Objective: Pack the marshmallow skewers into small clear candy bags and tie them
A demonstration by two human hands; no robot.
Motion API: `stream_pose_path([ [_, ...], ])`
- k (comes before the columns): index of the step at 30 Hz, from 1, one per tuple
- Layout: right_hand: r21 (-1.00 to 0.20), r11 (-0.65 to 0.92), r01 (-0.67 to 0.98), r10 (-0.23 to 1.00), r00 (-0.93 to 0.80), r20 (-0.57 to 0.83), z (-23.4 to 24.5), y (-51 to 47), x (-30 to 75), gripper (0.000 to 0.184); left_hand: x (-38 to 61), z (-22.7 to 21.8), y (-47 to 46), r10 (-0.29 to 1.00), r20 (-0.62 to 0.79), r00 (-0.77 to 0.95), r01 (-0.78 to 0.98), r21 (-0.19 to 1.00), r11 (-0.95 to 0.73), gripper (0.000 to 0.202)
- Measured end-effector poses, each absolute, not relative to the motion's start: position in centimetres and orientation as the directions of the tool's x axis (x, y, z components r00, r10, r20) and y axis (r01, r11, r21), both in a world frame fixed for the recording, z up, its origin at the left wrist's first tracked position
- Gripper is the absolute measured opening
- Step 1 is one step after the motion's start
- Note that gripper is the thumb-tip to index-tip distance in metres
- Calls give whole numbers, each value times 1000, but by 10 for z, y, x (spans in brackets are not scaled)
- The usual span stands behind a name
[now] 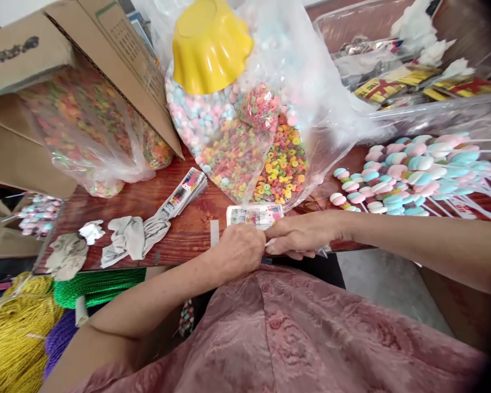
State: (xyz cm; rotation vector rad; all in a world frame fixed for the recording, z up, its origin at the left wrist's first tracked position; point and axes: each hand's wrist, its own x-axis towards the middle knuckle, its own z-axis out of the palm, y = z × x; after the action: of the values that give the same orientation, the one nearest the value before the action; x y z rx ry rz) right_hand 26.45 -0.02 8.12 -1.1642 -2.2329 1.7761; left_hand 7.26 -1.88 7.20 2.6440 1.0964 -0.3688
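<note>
My left hand [239, 250] is curled into a closed grip at the front edge of the wooden table [188, 232]. My right hand [300, 236] meets it from the right, its fingers pinched together against the left. Between them sits something small that I cannot make out. Just behind both hands lies a small printed packet [251, 215]. Further back, a large clear plastic bag [245, 147] holds colourful ring candies and pastel marshmallows, with a yellow bowl [208, 43] on top.
A pile of pastel marshmallow skewers [413, 172] lies at the right. An open cardboard box [57, 82] with a candy bag stands at the left. Crumpled cloths [126, 240], a stack of printed packets [184, 192], and yellow, green and purple cord bundles [20, 327] sit at lower left.
</note>
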Motion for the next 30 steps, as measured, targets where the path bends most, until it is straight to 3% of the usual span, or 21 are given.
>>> stream_pose_path([
  [3, -795, -355, 491, 283, -755, -592, 77, -6, 264, 12, 75, 69, -28, 649, -269, 712, 673, -2, -740, 25],
  [5, -767, -459, 449, 353, -700, -621, 67, -15, 261, 5, 74, 67, -37, 622, -281, 731, 652, 18, -758, 24],
  [7, -776, -461, 431, 429, -657, -620, 56, -26, 258, 3, 71, 67, -44, 595, -309, 742, 647, 98, -756, 23],
  [11, -794, -368, 485, 475, -636, -608, 51, -38, 253, 7, 61, 68, -45, 512, -328, 794, 602, 300, -740, 21],
  [13, -828, -224, 514, 546, -638, -543, 54, -40, 257, 11, 56, 66, -42, 492, -294, 820, 571, 344, -745, 22],
  [16, -816, 204, 540, 803, -569, -176, 52, -45, 280, 15, 48, 56, -37, 544, -207, 813, 577, 409, -707, 27],
  [18, -682, 398, 613, 895, -422, 143, 44, -49, 304, 18, 45, 49, -34, 626, -158, 764, 597, 541, -592, 33],
  [20, -541, 417, 731, 905, -279, 321, 31, -53, 327, 18, 45, 43, -31, 721, -166, 673, 582, 721, -377, 37],
  [22, -395, 399, 828, 899, -267, 348, 18, -56, 342, 19, 50, 40, -30, 787, -263, 558, 514, 854, -80, 35],
  [25, -254, 414, 874, 894, -338, 293, 4, -55, 345, 23, 65, 37, -31, 782, -433, 448, 343, 891, 297, 29],
  [28, -194, 438, 878, 886, -386, 256, 0, -52, 341, 26, 77, 35, -33, 770, -496, 401, 195, 868, 458, 28],
  [30, -249, 463, 851, 876, -396, 276, 2, -52, 340, 25, 78, 33, -36, 778, -508, 371, 137, 858, 495, 28],
])
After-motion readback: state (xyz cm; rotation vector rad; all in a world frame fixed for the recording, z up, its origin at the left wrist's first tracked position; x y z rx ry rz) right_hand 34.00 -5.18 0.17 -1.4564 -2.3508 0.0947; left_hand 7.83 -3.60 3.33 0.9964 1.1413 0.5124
